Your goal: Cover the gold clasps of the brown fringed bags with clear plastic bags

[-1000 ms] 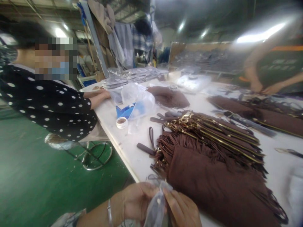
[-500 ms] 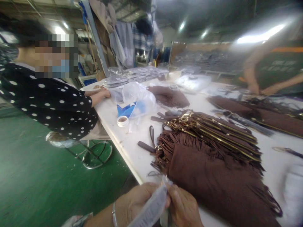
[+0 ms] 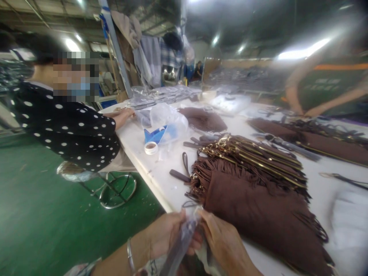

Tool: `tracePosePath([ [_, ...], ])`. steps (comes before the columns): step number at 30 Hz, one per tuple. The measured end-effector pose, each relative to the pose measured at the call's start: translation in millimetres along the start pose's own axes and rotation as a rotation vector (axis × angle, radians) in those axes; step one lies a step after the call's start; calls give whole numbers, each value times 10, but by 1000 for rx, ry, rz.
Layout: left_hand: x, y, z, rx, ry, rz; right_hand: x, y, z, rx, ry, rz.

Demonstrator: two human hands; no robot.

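At the bottom centre, by the table's near edge, my left hand (image 3: 168,232) and my right hand (image 3: 220,235) meet around a clear plastic sleeve (image 3: 184,239). Each pinches the sleeve near its top end, with fingertips almost touching. A dark strip seems to lie inside the plastic; its lower part runs out of the frame. Just beyond my right hand, a pile of brown fringed bags (image 3: 253,207) with gold zippers and clasps covers the table. A brown wrist loop (image 3: 179,175) sticks out from the pile's left side.
On the white table (image 3: 138,157) are a tape roll (image 3: 151,148), a blue and clear plastic bag (image 3: 169,126) and more brown bags (image 3: 330,142). A person in polka dots (image 3: 71,126) sits at the left by a stool (image 3: 117,191). Another person's arms (image 3: 299,103) reach in at the far right.
My hands have risen slightly, and the sleeve between them stands more upright, with its dark content easier to see. The view has shifted a little.
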State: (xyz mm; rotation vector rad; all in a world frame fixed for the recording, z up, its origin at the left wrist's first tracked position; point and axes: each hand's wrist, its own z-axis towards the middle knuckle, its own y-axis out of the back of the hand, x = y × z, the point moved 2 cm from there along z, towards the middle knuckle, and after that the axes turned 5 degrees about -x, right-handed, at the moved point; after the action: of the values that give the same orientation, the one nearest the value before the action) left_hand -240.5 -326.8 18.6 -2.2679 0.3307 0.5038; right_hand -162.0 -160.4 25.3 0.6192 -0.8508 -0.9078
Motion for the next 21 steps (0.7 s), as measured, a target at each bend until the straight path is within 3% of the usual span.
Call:
tracePosePath([
  [3,2,5,-52,-68,-81,154,25,167,-11,-66,-66,-60],
  [7,69,49,-129,-78,-160,265,59,301,27,-55,18,-197],
  [13,197,286,-204,-92,-199,403,-59,116,62,71,-3,-255],
  [21,222,454,-223,-103,-194,469,-99,58,57,76,-31,-241],
])
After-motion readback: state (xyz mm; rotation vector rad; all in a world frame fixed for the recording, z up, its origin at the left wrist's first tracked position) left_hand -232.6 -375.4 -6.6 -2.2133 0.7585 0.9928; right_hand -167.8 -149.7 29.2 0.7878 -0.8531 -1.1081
